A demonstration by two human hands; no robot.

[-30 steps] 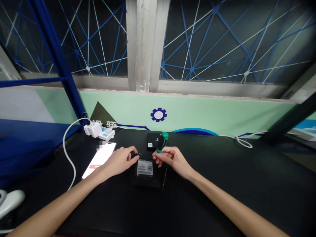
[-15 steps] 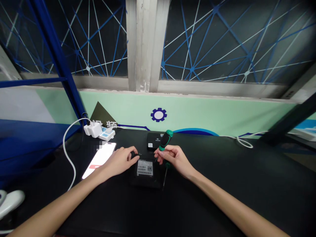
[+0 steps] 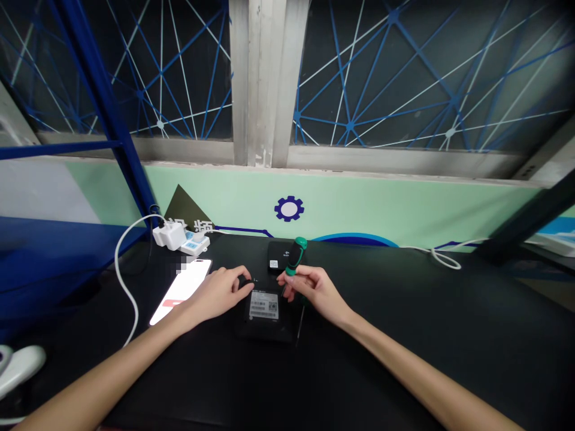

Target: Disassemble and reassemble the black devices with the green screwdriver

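Note:
A black electronic device [image 3: 263, 320] lies upside down on the dark table, a white barcode label on its upper face. My left hand [image 3: 218, 293] grips its upper left corner, and a small dark piece under the fingertips is partly hidden. My right hand [image 3: 315, 290] is shut on a green-and-black screwdriver [image 3: 295, 257], its tip low at the device's upper right corner. A thin shaft of a second screwdriver [image 3: 299, 324] lies beside the device, its handle hidden by my right hand. Behind sits a black flat box [image 3: 277, 256] with a small QR sticker.
A lit smartphone [image 3: 182, 291] lies left of my left hand. Behind it stand a white plug [image 3: 169, 236] and a socket [image 3: 194, 243], with a white cable [image 3: 122, 281] curving forward. A white object [image 3: 18, 368] sits at lower left; a blue steel post [image 3: 108, 108] rises at left.
My right hand has moved slightly left and down, bringing the screwdriver more upright with its handle lower. My left hand has not visibly moved.

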